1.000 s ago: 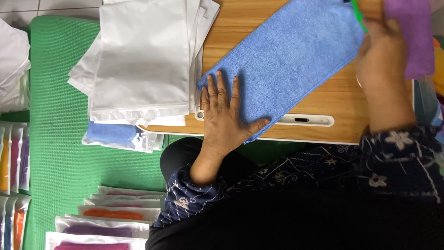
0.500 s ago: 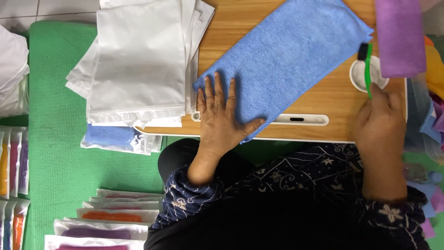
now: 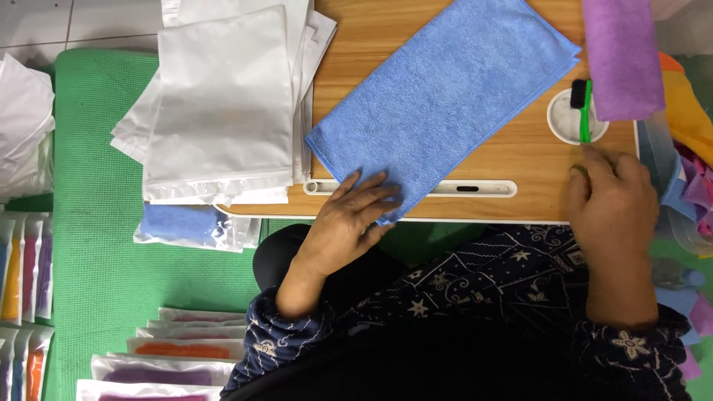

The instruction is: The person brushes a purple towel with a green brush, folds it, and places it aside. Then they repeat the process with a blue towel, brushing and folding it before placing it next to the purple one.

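A blue cloth (image 3: 445, 104) lies spread at an angle on a wooden lap table (image 3: 520, 163). My left hand (image 3: 349, 223) rests palm down on the cloth's near corner, fingers close together on top of it. A green brush (image 3: 584, 111) with a dark head lies across a round white recess (image 3: 564, 122) at the table's right. My right hand (image 3: 609, 200) sits just below it, fingertips at the end of the brush handle. Whether they still grip the handle is not visible. A purple cloth (image 3: 624, 59) lies beside the recess.
A stack of white pouches (image 3: 223, 104) overlaps the table's left end, with a bagged blue cloth (image 3: 186, 223) beneath it. Packed cloths in several colours line the green mat (image 3: 96, 282) at the lower left. Loose coloured cloths (image 3: 691, 148) pile up at the right edge.
My right hand came down from the purple cloth with the green brush and set its head over the white recess. My left hand slid from the middle of the blue cloth to its near corner.
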